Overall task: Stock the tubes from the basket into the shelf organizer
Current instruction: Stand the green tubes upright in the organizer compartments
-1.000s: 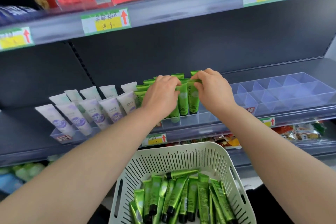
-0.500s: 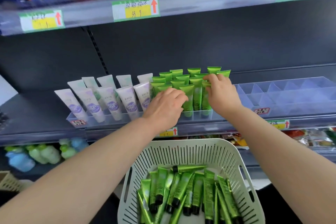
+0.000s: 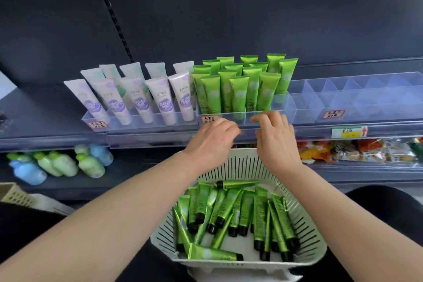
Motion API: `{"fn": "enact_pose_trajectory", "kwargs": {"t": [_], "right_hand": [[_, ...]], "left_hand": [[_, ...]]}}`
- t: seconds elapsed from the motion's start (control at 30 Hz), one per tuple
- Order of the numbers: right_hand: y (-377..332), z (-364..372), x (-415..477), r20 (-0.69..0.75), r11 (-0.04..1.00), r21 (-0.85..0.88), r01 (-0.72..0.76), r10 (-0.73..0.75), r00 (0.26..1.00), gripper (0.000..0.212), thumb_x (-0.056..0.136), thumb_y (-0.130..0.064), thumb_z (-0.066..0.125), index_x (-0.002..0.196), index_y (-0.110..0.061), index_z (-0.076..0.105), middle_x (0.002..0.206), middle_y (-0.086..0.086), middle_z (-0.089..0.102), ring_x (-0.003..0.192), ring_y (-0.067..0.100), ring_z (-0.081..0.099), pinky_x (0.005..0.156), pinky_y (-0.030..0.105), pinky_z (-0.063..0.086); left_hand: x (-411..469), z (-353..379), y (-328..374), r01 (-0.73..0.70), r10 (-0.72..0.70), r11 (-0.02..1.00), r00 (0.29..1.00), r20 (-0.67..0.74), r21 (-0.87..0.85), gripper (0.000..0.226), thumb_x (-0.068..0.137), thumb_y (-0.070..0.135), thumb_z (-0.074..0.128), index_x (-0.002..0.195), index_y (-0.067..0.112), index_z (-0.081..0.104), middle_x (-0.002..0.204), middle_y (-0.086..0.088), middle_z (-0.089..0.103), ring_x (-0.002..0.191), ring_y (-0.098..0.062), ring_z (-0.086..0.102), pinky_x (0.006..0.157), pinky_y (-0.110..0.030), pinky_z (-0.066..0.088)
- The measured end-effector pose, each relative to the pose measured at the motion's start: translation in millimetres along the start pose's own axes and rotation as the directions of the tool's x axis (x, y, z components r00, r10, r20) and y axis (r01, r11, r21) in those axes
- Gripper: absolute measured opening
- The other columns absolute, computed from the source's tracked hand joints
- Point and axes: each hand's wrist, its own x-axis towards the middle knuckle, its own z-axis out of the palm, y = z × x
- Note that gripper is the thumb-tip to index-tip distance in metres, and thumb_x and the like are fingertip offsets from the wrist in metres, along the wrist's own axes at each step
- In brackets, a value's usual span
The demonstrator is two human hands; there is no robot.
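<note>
A dark shop shelf filled the view, seen from a person's head looking forward and down. Along its front edge ran a clear plastic organizer split into small compartments. Its right-hand compartments were bare, which suggested room for more stock. Below the shelf and close to the person sat a white slotted basket, directly under the green section, probably so each reach up was short. What held the basket up could not be seen. Inside it lay a loose pile of green tubes, black caps mostly pointing toward the person, waiting to be stocked. In the middle of the organizer stood several rows of matching green tubes, the stocked tubes, upright with their flat ends up and printed fronts facing out, likely so shoppers could read them. To their left stood pale tubes with purple labels, leaning back the same way. On the lower shelf lay green and blue bottles at left and colourful packets at right. Two bare forearms reached up from the bottom corners. The left hand hovered just in front of the organizer's lip, fingers loosely curled, holding nothing. The right hand was beside it, fingers relaxed and stretched toward the lip, also empty; whether they touched the plastic could not be told. With both hands free, the next reach was likely down to the basket. A small yellow and green price tag sat on the shelf rail at right.
</note>
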Motion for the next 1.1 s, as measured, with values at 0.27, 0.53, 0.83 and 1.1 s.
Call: {"fn": "enact_pose_trajectory", "kwargs": {"t": [0.27,0.53,0.83,1.1], "right_hand": [[25.9,46.5,-56.5,0.361,0.990,-0.111,-0.086,0.121,0.925,0.047,0.082,-0.005,0.056,0.125,-0.022,0.051,0.122,0.002,0.048,0.112,0.027,0.044,0.084,0.040,0.039],[46.2,86.1,-108.2,0.817,0.977,-0.151,-0.149,0.209,0.537,0.045,0.088,-0.001,0.048,0.127,-0.024,0.049,0.117,0.003,0.059,0.098,0.020,0.059,0.081,0.035,0.054],[43.6,117.4,-124.7,0.847,0.953,-0.302,-0.025,0.280,0.452,0.054,0.096,-0.039,0.045,0.142,-0.016,0.027,0.134,0.012,0.042,0.119,0.029,0.047,0.087,0.041,0.048],[41.3,130.2,-126.1,0.849,0.940,-0.339,0.042,0.286,0.443,0.052,0.090,-0.052,0.050,0.129,-0.022,0.035,0.123,0.012,0.048,0.111,0.029,0.049,0.082,0.044,0.052]], "left_hand": [[-46.8,64.9,0.2,0.220,-0.200,0.970,0.964,0.178,-0.103,0.037,0.090,0.004,0.055,0.123,0.021,0.056,0.126,0.006,0.056,0.120,-0.014,0.044,0.100,-0.032,0.040],[-100.0,122.3,15.4,0.367,-0.307,0.919,0.895,0.324,-0.143,0.038,0.090,0.005,0.056,0.123,0.021,0.058,0.128,0.006,0.056,0.120,-0.013,0.046,0.103,-0.031,0.040],[-136.9,150.0,15.5,0.425,-0.333,0.883,0.866,0.373,-0.198,0.043,0.089,0.002,0.057,0.127,0.021,0.056,0.129,0.006,0.056,0.122,-0.010,0.045,0.104,-0.024,0.037],[-134.4,153.4,9.3,0.498,-0.404,0.839,0.839,0.365,-0.217,0.041,0.090,0.002,0.057,0.127,0.018,0.055,0.129,0.003,0.055,0.123,-0.013,0.045,0.104,-0.026,0.038]]}}
